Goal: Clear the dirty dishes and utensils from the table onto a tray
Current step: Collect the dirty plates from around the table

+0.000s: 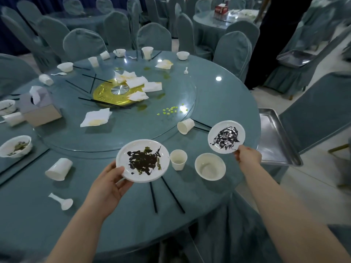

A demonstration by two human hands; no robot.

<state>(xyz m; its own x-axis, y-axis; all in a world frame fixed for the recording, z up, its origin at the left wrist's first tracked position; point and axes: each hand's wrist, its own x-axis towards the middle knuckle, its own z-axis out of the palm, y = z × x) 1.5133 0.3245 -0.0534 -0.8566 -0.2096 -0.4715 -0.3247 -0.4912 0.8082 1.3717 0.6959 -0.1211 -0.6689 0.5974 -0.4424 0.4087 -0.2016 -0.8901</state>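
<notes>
A round table (218,103) in a blue-grey cloth fills the view, with a glass turntable (121,137) on its middle. At its centre sits a gold disc (102,95), with crumpled napkins (136,82) on and around it and black chopsticks (98,102) crossing it. Toward 5 o'clock on the turntable lie small green bits (169,111). On the cloth at 6 o'clock stand an upright paper cup (178,160) and a white bowl (210,166), with two chopsticks (163,194) just beside them. A tipped cup (58,169) and a white spoon (61,201) lie at 7 o'clock, a tissue box (40,111) at 9 o'clock.
</notes>
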